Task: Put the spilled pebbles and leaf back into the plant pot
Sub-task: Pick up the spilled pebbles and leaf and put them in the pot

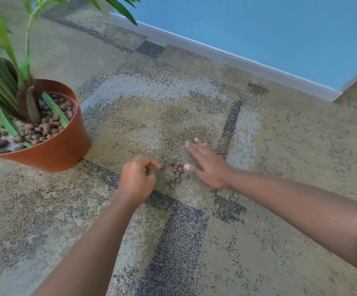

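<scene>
A small heap of brown pebbles (176,173) lies on the carpet between my two hands. My left hand (138,178) is curled, its fingertips at the heap's left edge, and seems to pinch pebbles. My right hand (207,164) lies flat and spread on the carpet just right of the heap, thumb touching it. The terracotta plant pot (62,144) stands at the left, filled with brown pebbles and holding a green palm-like plant (6,60). Green leaf blades (55,110) rest on the pebbles inside the pot. No loose leaf shows on the carpet.
The floor is patterned beige, grey and dark carpet (194,242). A blue wall (269,28) with a white skirting board (216,52) runs along the back right. Plant fronds hang over the upper left.
</scene>
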A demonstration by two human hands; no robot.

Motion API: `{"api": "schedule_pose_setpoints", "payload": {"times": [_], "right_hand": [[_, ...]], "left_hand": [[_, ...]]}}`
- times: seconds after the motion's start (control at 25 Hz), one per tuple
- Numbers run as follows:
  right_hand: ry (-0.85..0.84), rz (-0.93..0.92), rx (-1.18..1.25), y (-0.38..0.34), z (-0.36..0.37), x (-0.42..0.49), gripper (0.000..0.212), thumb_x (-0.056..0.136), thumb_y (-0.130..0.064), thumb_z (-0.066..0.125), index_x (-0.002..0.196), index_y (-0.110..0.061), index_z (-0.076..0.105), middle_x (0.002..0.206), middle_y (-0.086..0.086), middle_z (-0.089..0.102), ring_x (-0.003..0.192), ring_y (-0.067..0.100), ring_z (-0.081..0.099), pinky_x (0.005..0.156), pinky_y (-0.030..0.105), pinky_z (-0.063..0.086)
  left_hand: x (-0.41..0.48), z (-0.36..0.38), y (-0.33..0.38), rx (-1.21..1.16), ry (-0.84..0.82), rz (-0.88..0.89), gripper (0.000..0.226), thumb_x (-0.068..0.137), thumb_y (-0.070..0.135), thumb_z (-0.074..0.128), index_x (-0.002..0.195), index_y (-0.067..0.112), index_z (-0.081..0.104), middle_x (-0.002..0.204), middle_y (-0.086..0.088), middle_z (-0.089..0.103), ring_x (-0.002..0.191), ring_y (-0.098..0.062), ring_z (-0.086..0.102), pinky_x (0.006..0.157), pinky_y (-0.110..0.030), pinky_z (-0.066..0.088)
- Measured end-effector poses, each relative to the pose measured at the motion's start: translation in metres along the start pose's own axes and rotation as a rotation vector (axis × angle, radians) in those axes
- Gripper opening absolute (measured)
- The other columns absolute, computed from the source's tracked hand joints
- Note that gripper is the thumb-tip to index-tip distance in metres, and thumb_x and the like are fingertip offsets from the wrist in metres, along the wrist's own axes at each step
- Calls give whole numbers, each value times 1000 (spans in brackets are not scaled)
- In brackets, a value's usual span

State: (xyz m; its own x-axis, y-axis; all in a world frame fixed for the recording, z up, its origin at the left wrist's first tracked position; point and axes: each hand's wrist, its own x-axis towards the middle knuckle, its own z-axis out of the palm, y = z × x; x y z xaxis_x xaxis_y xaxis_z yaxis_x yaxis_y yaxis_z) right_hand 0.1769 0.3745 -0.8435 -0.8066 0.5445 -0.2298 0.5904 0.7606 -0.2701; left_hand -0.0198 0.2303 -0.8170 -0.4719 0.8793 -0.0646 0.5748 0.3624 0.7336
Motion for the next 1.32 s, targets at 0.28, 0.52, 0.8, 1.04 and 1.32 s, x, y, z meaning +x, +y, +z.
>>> {"api": "schedule_pose_setpoints", "payload": {"times": [0.28,0.52,0.8,1.04,1.32], "right_hand": [[199,-39,215,-33,21,-49,57,101,-58,26,150,-30,29,163,-11,15,151,12,6,121,50,14],[282,411,317,-10,32,-99,60,103,-45,32,156,-23,14,163,-11,3,149,7,0,123,43,10],[25,-9,355,-64,42,-97,71,101,-51,36,156,-32,-5,160,-25,-16,146,-5,-11,116,31,-3],[92,138,374,-50,23,-114,89,68,-63,72,142,-36,30,116,-21,43,89,-6,51,76,9,48],[50,-93,438,-71,37,-101,43,92,-35,62,133,-27,54,112,-21,47,86,-3,57,82,6,47]], "left_hand": [[-2,-2,-8,-54,52,-20,40,84,0,64,107,33,64,121,12,55,72,8,47,58,3,40],[-10,-3,-24,-100,-71,-141,67,84,-7,56,133,38,50,128,-3,60,48,-3,50,37,-13,44],[17,5,-2,134,-240,-51,92,71,-22,54,147,28,36,148,3,41,122,-18,53,87,-29,57],[37,3,-2,358,-304,18,91,71,-12,66,148,25,35,146,-2,41,134,-25,31,111,-49,36],[-8,7,-13,276,-248,148,60,79,-17,56,131,14,57,134,-2,56,122,-20,52,105,-30,45]]}}
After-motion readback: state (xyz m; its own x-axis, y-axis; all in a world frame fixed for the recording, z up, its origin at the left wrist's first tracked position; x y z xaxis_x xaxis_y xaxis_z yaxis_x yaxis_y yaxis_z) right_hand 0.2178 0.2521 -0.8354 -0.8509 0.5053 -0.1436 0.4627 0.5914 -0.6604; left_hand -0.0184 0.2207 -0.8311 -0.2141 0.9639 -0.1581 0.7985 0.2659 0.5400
